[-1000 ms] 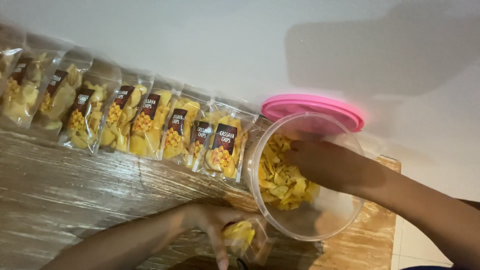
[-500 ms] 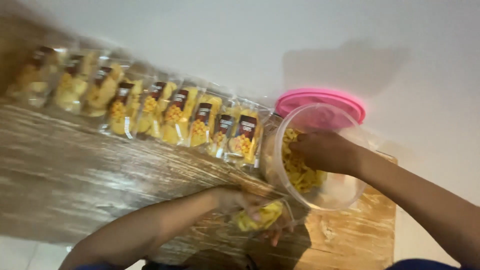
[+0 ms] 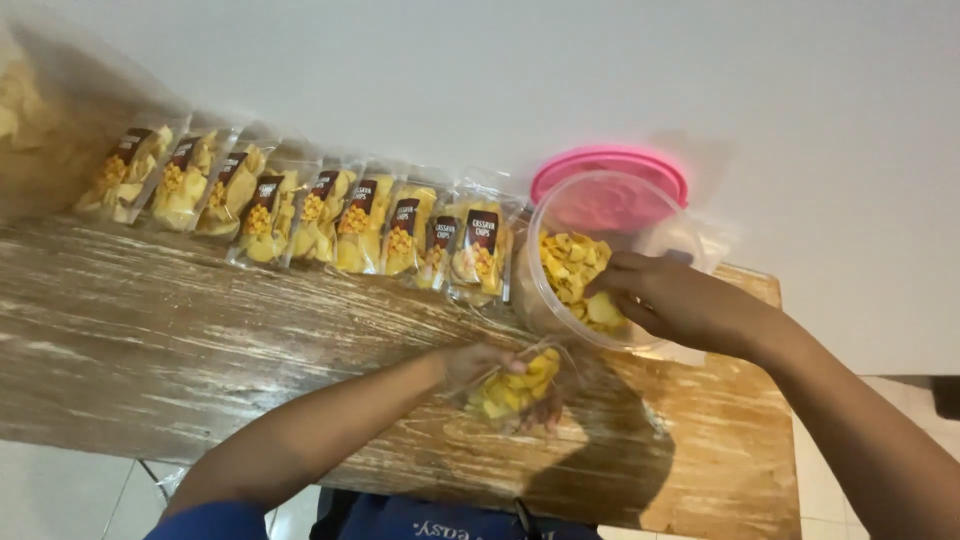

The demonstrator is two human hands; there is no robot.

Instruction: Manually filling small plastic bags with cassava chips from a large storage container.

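My left hand (image 3: 478, 366) holds a small clear bag of yellow chips (image 3: 517, 387) over the wooden table (image 3: 200, 350), just below the tub. My right hand (image 3: 672, 298) reaches over the rim of a clear round plastic tub (image 3: 560, 210) that is tilted toward me, and its fingers pinch some yellow chips (image 3: 572, 267) from the pile inside.
A row of several filled, labelled chip bags (image 3: 330, 215) leans against the white wall along the table's far edge. A pink lid (image 3: 610, 162) stands behind the tub. The table's right end (image 3: 775, 300) lies just past my right wrist.
The view has pulled back and shifted. My right hand came up from deep in the tub to its rim with chips; my left hand raised the small bag closer to the tub.
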